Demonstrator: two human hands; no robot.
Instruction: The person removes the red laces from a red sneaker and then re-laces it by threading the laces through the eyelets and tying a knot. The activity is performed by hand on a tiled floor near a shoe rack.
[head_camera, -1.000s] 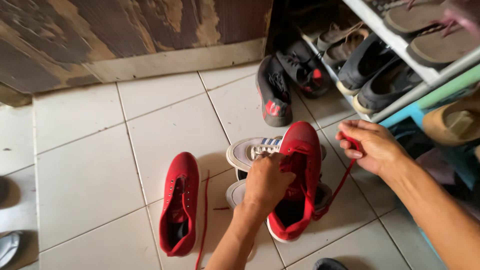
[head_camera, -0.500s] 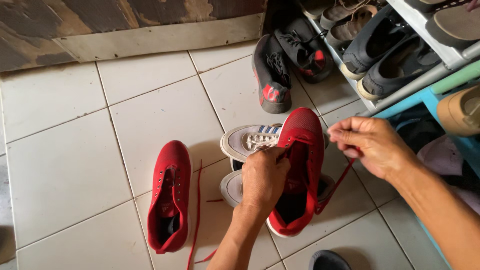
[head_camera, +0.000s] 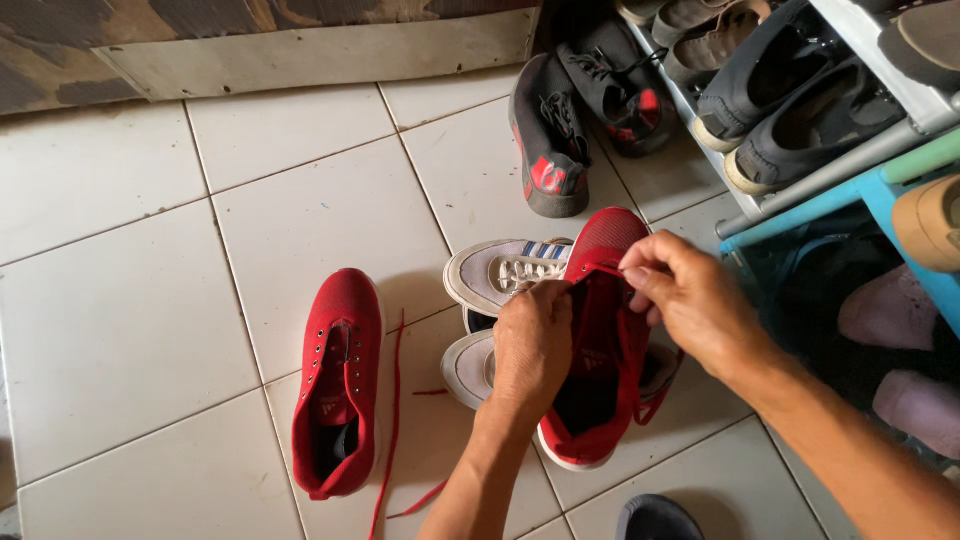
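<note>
Pinched at the top eyelets: your left hand (head_camera: 532, 343) clamps the near edge of the red shoe (head_camera: 600, 340) at frame centre, your right hand (head_camera: 685, 305) grips the red lace (head_camera: 655, 405) at the toe end. Shoe rests on the grey sneakers (head_camera: 500, 275). Step looks like lacing, early on. Next move calls for feeding the lace tip through an eyelet; keep the shoe steady. Second red shoe (head_camera: 335, 385) lies unlaced at lower left, loose lace (head_camera: 390, 420) beside it.

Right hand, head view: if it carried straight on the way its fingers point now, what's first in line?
The right hand points left, its fingers at the eyelets of the red shoe. Going on, it would likely meet the left hand gripping that shoe's other side; beyond lies the grey laced sneaker. Depth is uncertain.
</note>
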